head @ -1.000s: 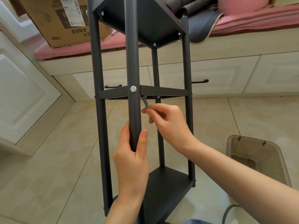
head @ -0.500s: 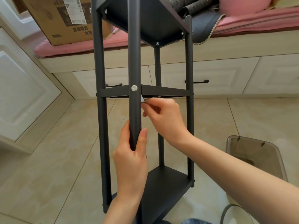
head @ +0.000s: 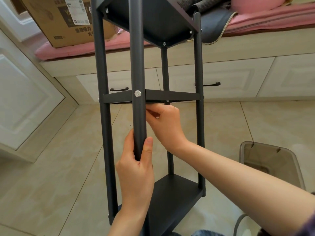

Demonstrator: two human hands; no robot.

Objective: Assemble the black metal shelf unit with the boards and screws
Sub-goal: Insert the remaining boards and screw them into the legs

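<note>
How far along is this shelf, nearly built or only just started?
Nearly built, it seems. Done: three boards, top, middle and bottom, sit between four black posts, and a screw is in the front post. In hand: the left hand grips that post while the right hand works just under the middle board with a small tool, mostly hidden. Left: probably final tightening; unseen joints I cannot judge.

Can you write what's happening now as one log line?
left hand: grips front post | right hand: pinches hex key under middle shelf
</note>
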